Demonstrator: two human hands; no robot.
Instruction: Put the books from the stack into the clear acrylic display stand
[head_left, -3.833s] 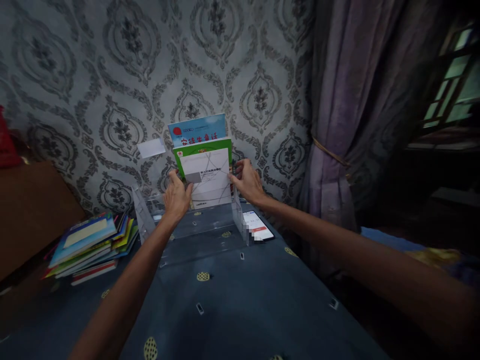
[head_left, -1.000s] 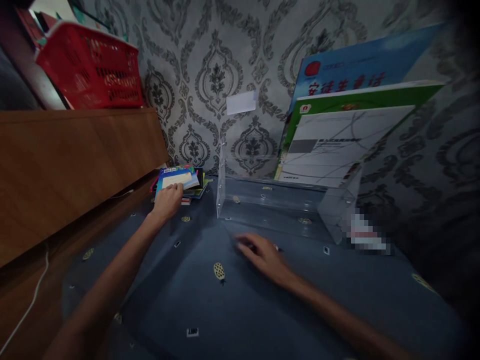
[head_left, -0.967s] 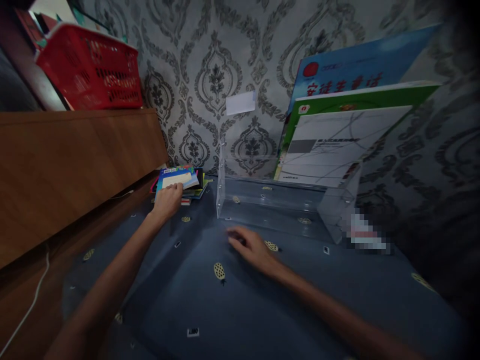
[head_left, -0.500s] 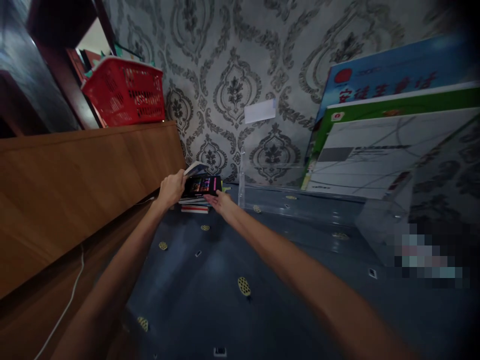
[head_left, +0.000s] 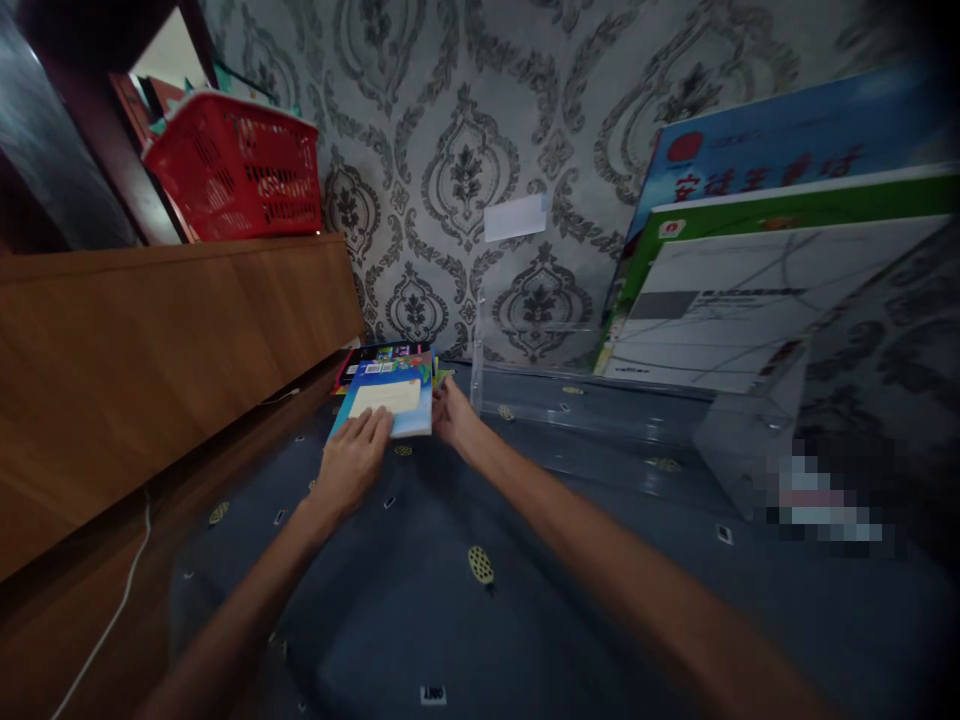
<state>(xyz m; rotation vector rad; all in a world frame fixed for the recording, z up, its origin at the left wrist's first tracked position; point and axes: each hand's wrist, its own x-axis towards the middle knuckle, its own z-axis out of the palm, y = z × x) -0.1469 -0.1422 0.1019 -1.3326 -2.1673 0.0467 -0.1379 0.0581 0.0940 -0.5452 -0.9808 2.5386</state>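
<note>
Lying partly under the left hand (head_left: 354, 462), the blue book (head_left: 397, 393) seems to point its long axis away, toward the black book (head_left: 375, 352); the right hand (head_left: 455, 415), set apart, is at the blue one's right edge. Neither grip shows clearly.

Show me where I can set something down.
Bare cloth lies between the forearms; the clear rack has room left of its standing books. Crowded: the far left, where left hand and right hand are at the blue book. Right of the rack is too blurred to tell.
</note>
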